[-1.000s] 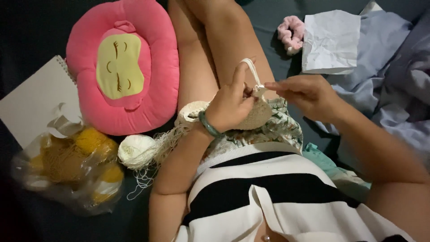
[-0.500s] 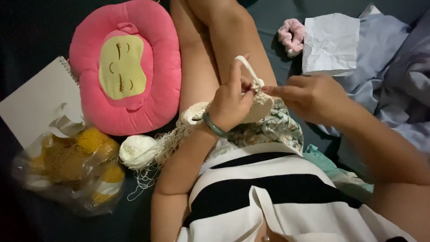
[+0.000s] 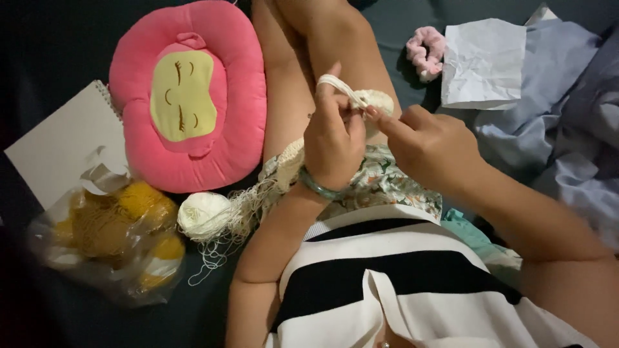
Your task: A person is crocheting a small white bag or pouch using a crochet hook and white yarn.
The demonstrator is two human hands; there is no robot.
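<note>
Holding a small cream crochet piece (image 3: 377, 101) above your lap, you have both hands pressed close together over your bare thigh (image 3: 335, 45). Your left hand (image 3: 334, 138) is curled shut, with cream yarn (image 3: 335, 82) looped over its raised forefinger and its fingers pinching the near edge of the piece. Your right hand (image 3: 429, 145) comes in from the right, its fingers gathered to a point that meets the piece just beside the left fingertips; whether it grips a hook or only the yarn cannot be told, since the spot is hidden between the fingers. The piece sits between the two hands, at their tips and slightly beyond them, away from your body.

A green bangle (image 3: 319, 189) circles your left wrist. Below that wrist a loose tangle of cream thread trails left to a ball of cream yarn (image 3: 203, 216) lying on the dark surface (image 3: 51, 51). Further left rests a clear plastic bag of yellow yarn (image 3: 106, 241), touching a spiral notebook (image 3: 61, 145). A pink cushion (image 3: 193, 96) with a yellow sleeping face lies beside your leg. To the right, well apart from the hands, are a pink scrunchie (image 3: 425, 51), a crumpled white paper (image 3: 483, 61) and blue cloth (image 3: 554, 96).
</note>
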